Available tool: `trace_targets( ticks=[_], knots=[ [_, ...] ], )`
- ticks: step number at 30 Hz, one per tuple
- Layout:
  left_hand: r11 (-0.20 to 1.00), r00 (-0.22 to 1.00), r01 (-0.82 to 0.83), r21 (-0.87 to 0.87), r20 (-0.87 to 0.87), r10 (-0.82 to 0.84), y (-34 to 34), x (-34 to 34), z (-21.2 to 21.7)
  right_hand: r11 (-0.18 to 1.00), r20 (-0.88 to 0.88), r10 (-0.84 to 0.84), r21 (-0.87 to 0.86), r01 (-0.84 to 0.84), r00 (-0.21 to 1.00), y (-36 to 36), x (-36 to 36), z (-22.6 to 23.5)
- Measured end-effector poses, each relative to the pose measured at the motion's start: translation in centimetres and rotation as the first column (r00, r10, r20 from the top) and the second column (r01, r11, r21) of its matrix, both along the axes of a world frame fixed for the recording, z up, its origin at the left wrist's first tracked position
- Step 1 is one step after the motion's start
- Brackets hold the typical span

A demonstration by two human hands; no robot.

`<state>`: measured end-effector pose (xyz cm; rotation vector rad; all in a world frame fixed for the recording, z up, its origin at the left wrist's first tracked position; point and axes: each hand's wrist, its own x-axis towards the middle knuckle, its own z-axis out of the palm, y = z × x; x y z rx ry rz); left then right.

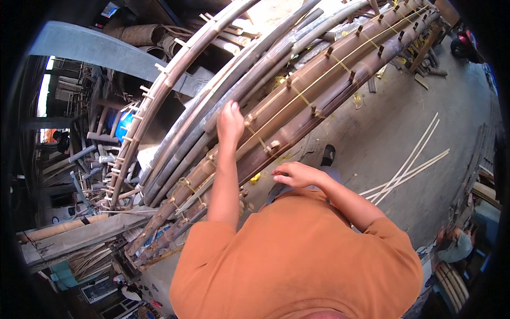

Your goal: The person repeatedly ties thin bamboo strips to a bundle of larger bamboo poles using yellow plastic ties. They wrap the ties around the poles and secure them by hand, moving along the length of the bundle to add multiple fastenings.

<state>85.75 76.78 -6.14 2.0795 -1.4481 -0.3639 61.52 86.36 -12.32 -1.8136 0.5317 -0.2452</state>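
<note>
Already the bamboo frame (297, 101) carries yellow ties (303, 97) and pegs (273, 144) along most of its length. Upon it, the left hand (230, 123) pinches cord; the right hand (297, 174), fingers loosely spread, hovers just below, apparently mid-lashing.

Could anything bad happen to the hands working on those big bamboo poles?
Maybe. The left hand presses on the bamboo poles right beside short wooden pegs that stick out and might scrape or jab it. The yellow cord looks tight, so it could rub fingers. Loose thin strips on the ground might trip a foot.
</note>
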Motion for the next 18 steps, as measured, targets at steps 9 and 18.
trace_targets(
  ticks=[9,18],
  knots=[
    [0.883,0.977,0.153,0.443,0.065,-0.202,8.4,-2.2,-2.6,0.446,0.445,-0.877,0.618,0.647,0.179,0.2,12.4,5.8],
    [0.983,0.991,0.135,0.128,-0.034,-0.131,9.6,-1.3,-4.0,0.662,-0.483,-0.361,-0.735,-0.145,0.798,-13.0,16.6,5.6]
  ],
)
